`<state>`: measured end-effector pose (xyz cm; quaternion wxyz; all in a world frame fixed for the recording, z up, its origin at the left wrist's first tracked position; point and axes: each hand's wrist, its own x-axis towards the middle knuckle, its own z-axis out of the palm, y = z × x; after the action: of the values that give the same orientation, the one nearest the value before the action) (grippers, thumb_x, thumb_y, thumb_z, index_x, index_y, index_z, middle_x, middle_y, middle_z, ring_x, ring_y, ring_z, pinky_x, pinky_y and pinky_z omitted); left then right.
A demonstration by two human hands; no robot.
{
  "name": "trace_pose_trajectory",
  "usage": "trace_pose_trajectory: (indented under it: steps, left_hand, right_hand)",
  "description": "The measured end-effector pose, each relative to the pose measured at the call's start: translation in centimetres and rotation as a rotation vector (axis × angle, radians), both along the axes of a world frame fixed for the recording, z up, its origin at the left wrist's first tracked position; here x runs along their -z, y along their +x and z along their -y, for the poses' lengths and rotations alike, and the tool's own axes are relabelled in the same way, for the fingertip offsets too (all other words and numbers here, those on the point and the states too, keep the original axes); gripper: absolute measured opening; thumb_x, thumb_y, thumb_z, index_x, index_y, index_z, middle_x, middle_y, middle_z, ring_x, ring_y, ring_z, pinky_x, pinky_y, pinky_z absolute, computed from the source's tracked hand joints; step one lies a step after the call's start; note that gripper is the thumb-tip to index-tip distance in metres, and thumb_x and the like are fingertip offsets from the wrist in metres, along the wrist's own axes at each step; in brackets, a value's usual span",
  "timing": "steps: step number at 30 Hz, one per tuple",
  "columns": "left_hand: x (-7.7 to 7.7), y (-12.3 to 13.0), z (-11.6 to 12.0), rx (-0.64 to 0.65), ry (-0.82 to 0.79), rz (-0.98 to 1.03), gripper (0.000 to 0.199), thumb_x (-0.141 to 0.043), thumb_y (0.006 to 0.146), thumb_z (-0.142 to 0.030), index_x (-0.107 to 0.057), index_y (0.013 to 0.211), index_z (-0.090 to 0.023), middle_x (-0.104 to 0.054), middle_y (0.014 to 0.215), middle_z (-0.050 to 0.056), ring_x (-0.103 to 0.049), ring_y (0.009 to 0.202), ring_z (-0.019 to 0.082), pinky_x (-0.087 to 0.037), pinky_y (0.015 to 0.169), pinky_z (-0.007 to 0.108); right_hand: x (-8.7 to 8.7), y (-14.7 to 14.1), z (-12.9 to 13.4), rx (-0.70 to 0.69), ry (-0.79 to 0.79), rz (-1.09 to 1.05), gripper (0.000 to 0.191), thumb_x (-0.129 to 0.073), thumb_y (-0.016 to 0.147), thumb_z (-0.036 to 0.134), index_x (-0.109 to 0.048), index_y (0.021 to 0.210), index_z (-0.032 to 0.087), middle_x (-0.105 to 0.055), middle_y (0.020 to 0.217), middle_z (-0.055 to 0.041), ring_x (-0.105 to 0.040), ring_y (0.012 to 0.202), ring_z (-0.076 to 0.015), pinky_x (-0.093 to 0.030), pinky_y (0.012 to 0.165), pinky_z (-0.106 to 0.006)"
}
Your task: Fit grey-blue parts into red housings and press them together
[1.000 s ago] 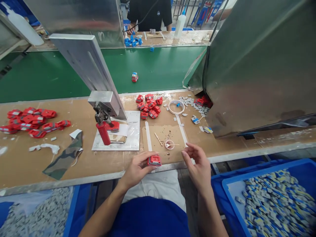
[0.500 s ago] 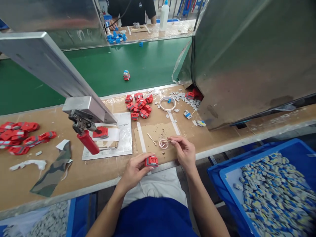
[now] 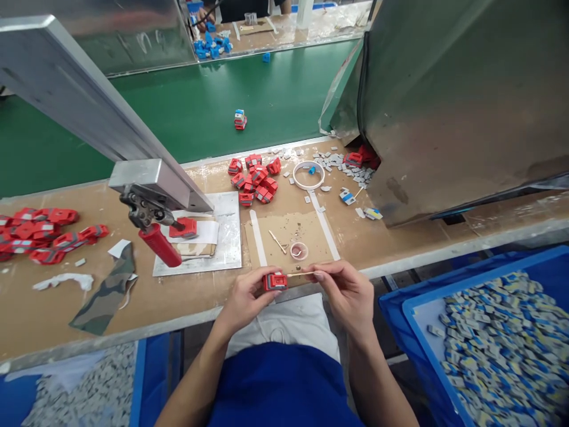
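Note:
Between the thumb and fingers of my left hand (image 3: 244, 299) is a small red toy vehicle body (image 3: 275, 281) with grey trim. My right hand (image 3: 347, 292) pinches a thin cotton swab (image 3: 302, 273), its tip close to the right side of the red body; whether they touch I cannot tell. Just beyond the hands, a small clear cup (image 3: 299, 251) holds a little liquid. Left of the cup lies another swab-like stick (image 3: 278, 242), on a piece of cardboard (image 3: 260, 228) taped to the bench.
Left stands a toggle clamp with a red handle (image 3: 160, 245), over a red piece. Red bodies (image 3: 255, 179) pile behind the cardboard, near a tape ring (image 3: 308, 175). A metal panel (image 3: 448, 112) bounds the right; a blue bin (image 3: 413, 314) sits below. Across the green conveyor (image 3: 178, 101) is a person's hand (image 3: 205, 21).
My right hand has drawn the swab from the cup toward the red vehicle body in my left hand. The camera view has shifted slightly.

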<state>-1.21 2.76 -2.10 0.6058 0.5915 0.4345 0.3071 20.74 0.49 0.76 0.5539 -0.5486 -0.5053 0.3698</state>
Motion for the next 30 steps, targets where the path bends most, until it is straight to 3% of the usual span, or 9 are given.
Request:
trace_pose_trajectory:
  steps: [5,17,30]
  left_hand:
    - [-0.1,0.1,0.0,-0.005,-0.051,0.051,0.041,-0.073,0.087,-0.027,-0.067,0.126,-0.015,-0.073,0.126,0.016,-0.074,0.111,0.027,-0.061,0.095,0.039]
    - [0.3,-0.1,0.0,0.014,0.028,-0.017,0.041,-0.073,0.088,-0.031,-0.068,0.126,-0.016,-0.075,0.123,0.014,-0.074,0.107,0.026,-0.061,0.091,0.038]
    - [0.2,-0.2,-0.1,0.035,0.14,-0.058,0.039,-0.071,0.091,-0.031,-0.068,0.128,-0.017,-0.074,0.123,0.014,-0.073,0.107,0.026,-0.06,0.09,0.034]
  right_hand:
    - [-0.6,-1.2,-0.3,-0.109,0.022,0.082,0.016,-0.069,0.095,0.036,-0.076,0.088,0.024,-0.081,0.086,-0.0058,-0.079,0.079,-0.0212,-0.065,0.072,-0.032]
    - [-0.6,-1.4,-0.7,-0.187,0.037,0.129,0.012,-0.068,0.096,0.031,-0.076,0.09,0.024,-0.081,0.084,-0.0045,-0.079,0.078,-0.0198,-0.064,0.07,-0.028]
    - [-0.4,-1.6,-1.0,-0.135,0.109,0.262,0.009,-0.066,0.096,0.025,-0.073,0.091,0.026,-0.082,0.087,-0.0029,-0.079,0.079,-0.0196,-0.064,0.072,-0.028]
